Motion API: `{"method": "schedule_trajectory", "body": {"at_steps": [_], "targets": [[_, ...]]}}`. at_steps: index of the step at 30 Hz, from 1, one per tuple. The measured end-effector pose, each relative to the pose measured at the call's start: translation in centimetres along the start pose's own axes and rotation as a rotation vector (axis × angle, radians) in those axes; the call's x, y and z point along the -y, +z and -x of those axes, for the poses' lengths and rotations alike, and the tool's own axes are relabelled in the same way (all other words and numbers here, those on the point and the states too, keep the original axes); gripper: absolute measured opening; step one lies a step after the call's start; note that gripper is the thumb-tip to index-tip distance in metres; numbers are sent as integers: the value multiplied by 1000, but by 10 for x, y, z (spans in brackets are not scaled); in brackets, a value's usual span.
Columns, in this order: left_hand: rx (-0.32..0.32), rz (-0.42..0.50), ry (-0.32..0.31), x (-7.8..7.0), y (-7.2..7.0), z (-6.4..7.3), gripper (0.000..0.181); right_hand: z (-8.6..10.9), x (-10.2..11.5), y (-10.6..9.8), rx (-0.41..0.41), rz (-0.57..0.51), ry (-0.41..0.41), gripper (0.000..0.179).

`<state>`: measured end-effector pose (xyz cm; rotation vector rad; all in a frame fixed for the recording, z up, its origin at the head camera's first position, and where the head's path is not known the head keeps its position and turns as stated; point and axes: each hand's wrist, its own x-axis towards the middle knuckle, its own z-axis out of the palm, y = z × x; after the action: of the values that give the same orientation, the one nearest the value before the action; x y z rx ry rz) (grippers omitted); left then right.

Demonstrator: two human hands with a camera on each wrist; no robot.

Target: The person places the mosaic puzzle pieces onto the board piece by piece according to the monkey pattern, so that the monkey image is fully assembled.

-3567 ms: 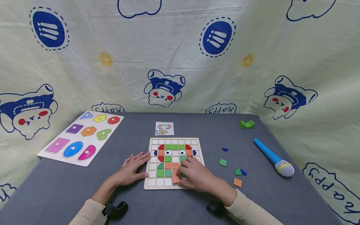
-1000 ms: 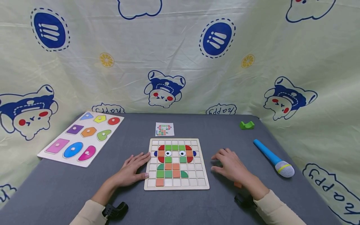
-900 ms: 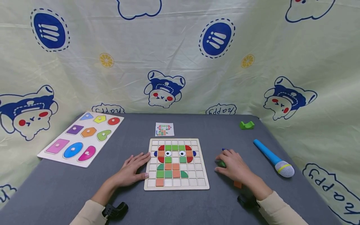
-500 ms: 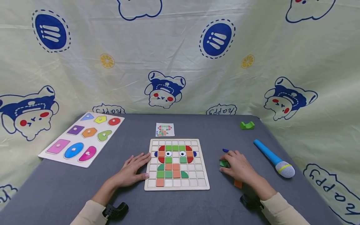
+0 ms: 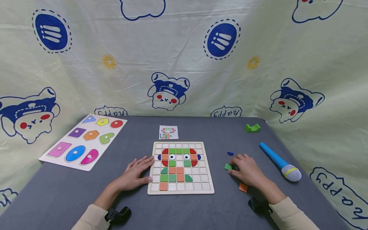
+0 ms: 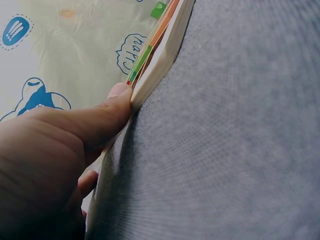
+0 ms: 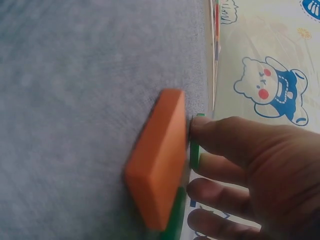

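My left hand rests at the left edge of a white gridded puzzle board, its fingers extended and its thumb touching the rim. Coloured mosaic tiles on the board form a figure with two eye tiles; an orange tile sits in the bottom row. To the right of the board, my right hand hovers low over the table with loosely bent fingers. Its fingertips are beside a green square tile lying flat. A loose orange tile lies near the wrist; a green piece shows partly behind it.
Beyond the right hand lies a small blue piece. A toy microphone and a green curved block are farther right. A pattern card lies behind the board, and a shape puzzle at the left.
My right hand has set an orange tile in the board's bottom row, then moved right off the board. Lately it slid rightward past the green square, uncovering it. The left hand stayed still.
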<state>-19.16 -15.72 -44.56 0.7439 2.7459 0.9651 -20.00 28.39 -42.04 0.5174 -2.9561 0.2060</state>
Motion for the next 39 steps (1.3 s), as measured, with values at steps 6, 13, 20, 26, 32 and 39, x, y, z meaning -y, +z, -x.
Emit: {"method": "schedule_trajectory", "body": {"at_steps": [6, 13, 20, 26, 32, 39], "targets": [[-2, -1, 4, 0, 0, 0, 71, 0, 1, 0, -3, 2, -13, 21], [0, -2, 5, -1, 0, 0, 71, 1, 7, -5, -20, 6, -43, 22], [5, -6, -2, 0, 0, -2, 71, 0, 28, -10, -58, 26, -92, 24], [1, -10, 4, 1, -1, -1, 71, -3, 57, -8, -68, 5, -172, 24], [13, -3, 0, 0, 0, -2, 71, -6, 87, -2, -51, -44, -266, 24], [16, 2, -2, -1, 0, -1, 71, -12, 118, 5, -58, -76, -383, 22]]}}
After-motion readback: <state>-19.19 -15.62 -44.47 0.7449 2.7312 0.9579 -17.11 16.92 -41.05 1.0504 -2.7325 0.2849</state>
